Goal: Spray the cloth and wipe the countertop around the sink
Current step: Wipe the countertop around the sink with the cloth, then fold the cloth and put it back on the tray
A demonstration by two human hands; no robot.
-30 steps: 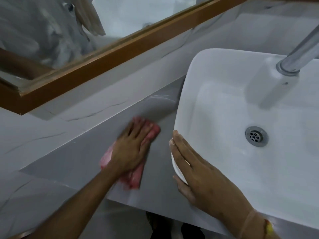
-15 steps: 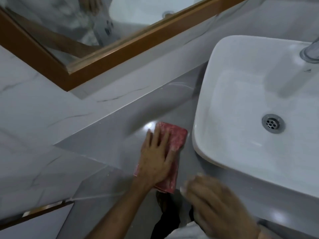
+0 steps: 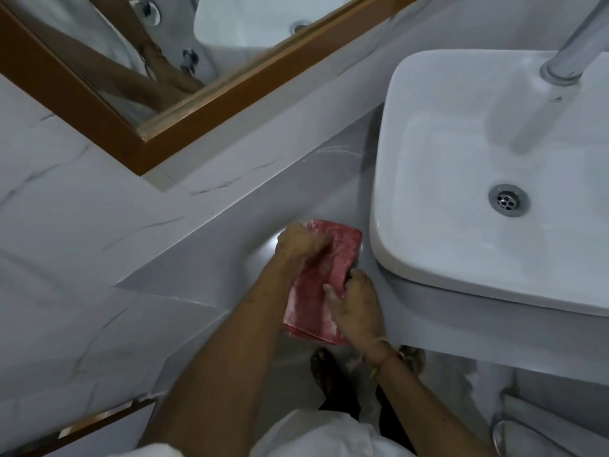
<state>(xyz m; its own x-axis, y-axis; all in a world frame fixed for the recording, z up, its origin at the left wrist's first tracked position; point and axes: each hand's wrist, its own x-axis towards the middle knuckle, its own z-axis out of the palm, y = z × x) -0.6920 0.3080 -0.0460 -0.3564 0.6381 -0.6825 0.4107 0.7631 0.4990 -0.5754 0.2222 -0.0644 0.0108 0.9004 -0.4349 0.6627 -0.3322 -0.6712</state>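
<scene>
A red cloth (image 3: 321, 285) lies on the grey countertop (image 3: 211, 268), just left of the white vessel sink (image 3: 428, 258). My left hand (image 3: 300, 245) grips the cloth's far end with curled fingers. My right hand (image 3: 357, 301) holds the cloth's near right edge, close to the sink's front left corner. The cloth looks folded, with its near end hanging over the counter's front edge. No spray bottle is in view.
A chrome tap (image 3: 573, 51) rises at the sink's back right, and the drain (image 3: 509, 200) sits mid-basin. A wood-framed mirror (image 3: 184, 103) hangs on the marble wall behind. My feet (image 3: 324, 367) stand on the floor below the counter edge.
My right hand left the sink rim and came onto the cloth. My left hand went from flat wiping to gripping the cloth's far end. The view shifted left and down.
</scene>
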